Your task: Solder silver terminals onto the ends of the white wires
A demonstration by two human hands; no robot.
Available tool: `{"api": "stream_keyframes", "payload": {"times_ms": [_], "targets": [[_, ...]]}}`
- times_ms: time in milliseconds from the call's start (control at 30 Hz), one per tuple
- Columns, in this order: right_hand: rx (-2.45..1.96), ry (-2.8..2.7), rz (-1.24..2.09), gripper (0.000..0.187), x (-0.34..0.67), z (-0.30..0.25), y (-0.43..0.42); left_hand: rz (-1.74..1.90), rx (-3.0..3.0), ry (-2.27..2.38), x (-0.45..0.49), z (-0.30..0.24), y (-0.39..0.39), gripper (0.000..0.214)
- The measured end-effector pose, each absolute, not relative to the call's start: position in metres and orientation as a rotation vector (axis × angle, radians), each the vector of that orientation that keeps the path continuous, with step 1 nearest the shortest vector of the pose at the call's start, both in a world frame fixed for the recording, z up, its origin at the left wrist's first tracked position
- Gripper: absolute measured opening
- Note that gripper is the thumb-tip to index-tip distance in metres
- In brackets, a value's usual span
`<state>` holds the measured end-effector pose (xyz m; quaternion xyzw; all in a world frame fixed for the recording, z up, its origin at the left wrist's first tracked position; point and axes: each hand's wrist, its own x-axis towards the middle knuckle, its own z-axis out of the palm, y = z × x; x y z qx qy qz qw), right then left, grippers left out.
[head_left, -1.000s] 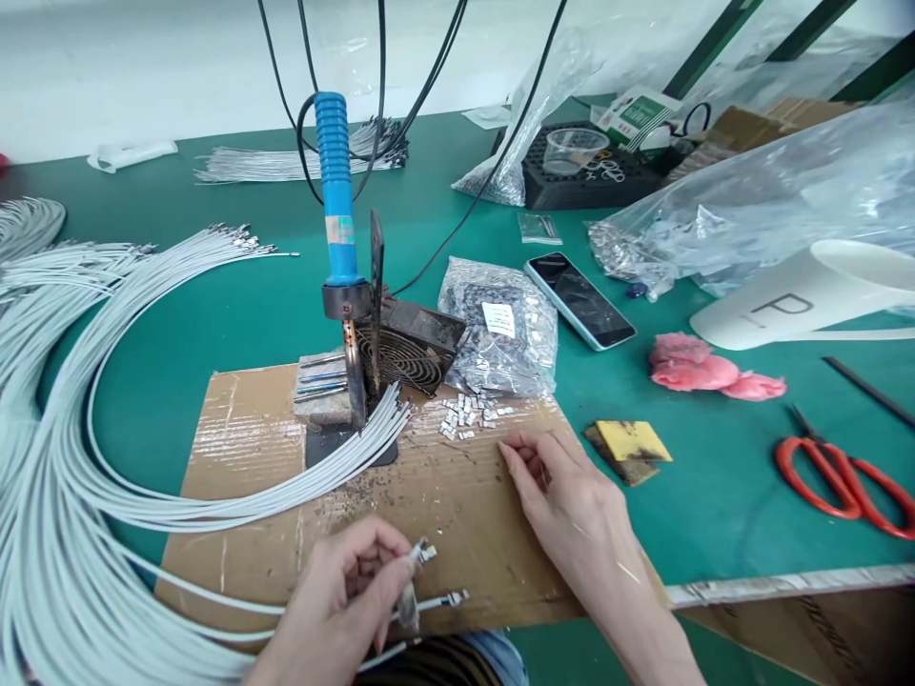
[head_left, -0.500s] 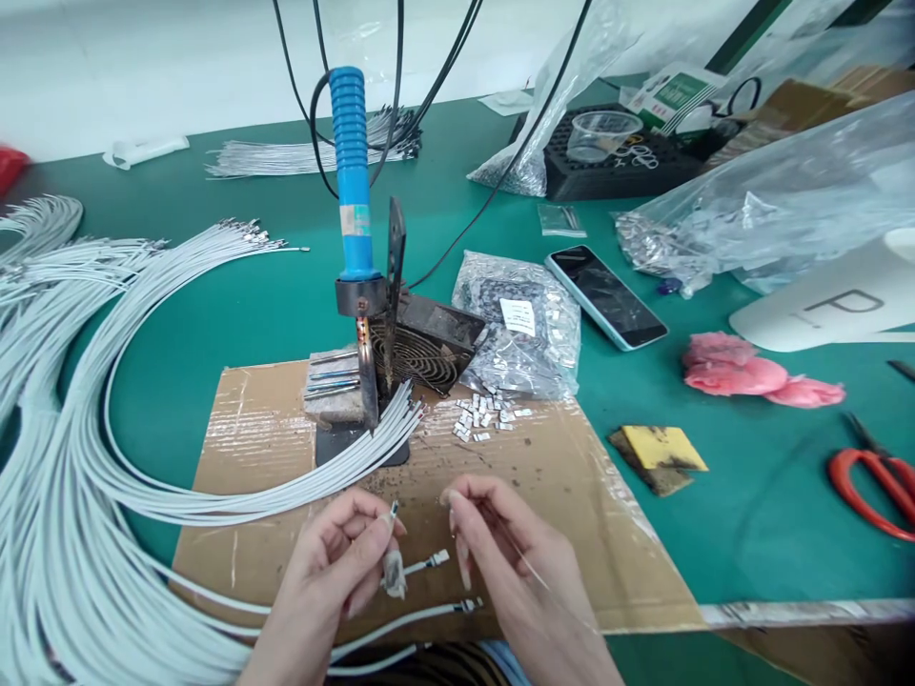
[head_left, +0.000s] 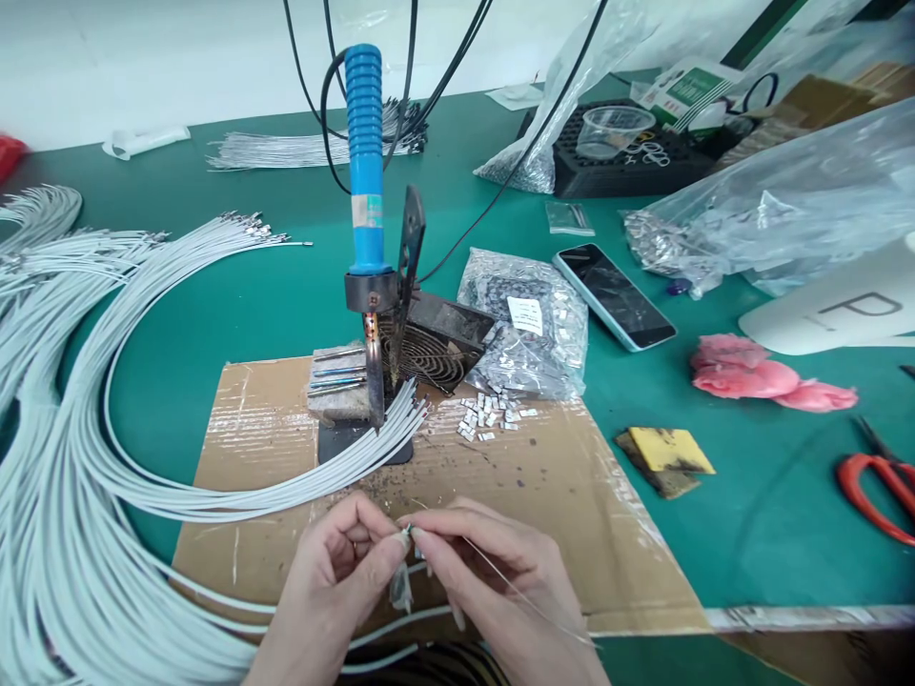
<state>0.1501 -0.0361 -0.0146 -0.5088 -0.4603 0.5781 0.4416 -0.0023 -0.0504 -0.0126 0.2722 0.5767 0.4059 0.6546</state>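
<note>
My left hand [head_left: 350, 572] is closed, thumb and forefinger pinching the end of a white cable whose small dark tip just shows. A crumpled, whitish see-through scrap [head_left: 400, 589] hangs below those fingers. My right hand [head_left: 507, 576] is pinched too, its fingertips meeting the left ones at the cable tip. A thin silvery wire [head_left: 511, 583] passes through the right hand and trails over its back. Above the hands, a blue-handled soldering iron [head_left: 366, 152] points down in its stand. Its tip is beside a fanned bundle of white cables [head_left: 286, 500].
Cardboard [head_left: 543, 534] covers the work spot. Small white connectors [head_left: 493, 414] lie loose by a plastic bag [head_left: 529, 324]. Rightward are a phone [head_left: 615, 295], a yellow sponge [head_left: 668, 450] and red-handled scissors [head_left: 876, 491]. Many white cables [head_left: 64, 534] fill the left side.
My right hand has moved left and my left hand slightly right, so their fingertips now meet at the cable end. The view has shifted slightly.
</note>
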Motion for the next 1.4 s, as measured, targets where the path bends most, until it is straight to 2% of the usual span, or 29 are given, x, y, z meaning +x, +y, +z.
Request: {"api": "stream_keyframes", "payload": {"times_ms": [300, 467, 600, 733, 867, 967, 1100, 1200, 1300, 1400], "targets": [[-1.254, -0.955, 1.582, 0.01, 0.153, -0.017, -0.038, 0.957, 0.639, 1.261, -0.003, -0.016, -0.052, 0.041], [-1.365, -0.718, 1.851, 0.024, 0.155, -0.01, -0.033, 0.866, 0.698, 1.285, -0.005, -0.011, -0.052, 0.049], [-1.41, -0.877, 1.786, 0.018, 0.158, -0.007, -0.033, 0.809, 0.736, 1.319, -0.005, -0.007, -0.05, 0.055], [-1.39, -1.028, 1.714, 0.018, 0.163, -0.006, -0.036, 0.783, 0.755, 1.4, -0.001, -0.001, -0.047, 0.049], [-1.393, -1.064, 1.578, 0.013, 0.161, -0.008, -0.039, 0.835, 0.824, 1.496, 0.006, 0.001, -0.051, 0.039], [-1.353, -1.038, 1.454, 0.016, 0.15, -0.013, -0.045, 0.901, 0.855, 1.529, 0.01, -0.002, -0.057, 0.041], [-1.308, -1.22, 0.946, 0.014, 0.132, -0.022, -0.055, 1.006, 0.7, 1.461, 0.014, -0.003, -0.058, 0.041], [-1.214, -1.388, 0.626, 0.028, 0.129, -0.024, -0.055, 1.107, 0.628, 1.442, 0.012, 0.0, -0.054, 0.03], [-1.177, -1.435, 0.802, 0.032, 0.137, -0.02, -0.05, 1.156, 0.627, 1.465, 0.01, 0.003, -0.05, 0.02], [-1.241, -1.276, 1.338, 0.018, 0.15, -0.015, -0.044, 1.182, 0.635, 1.506, 0.012, 0.006, -0.048, 0.012]]}}
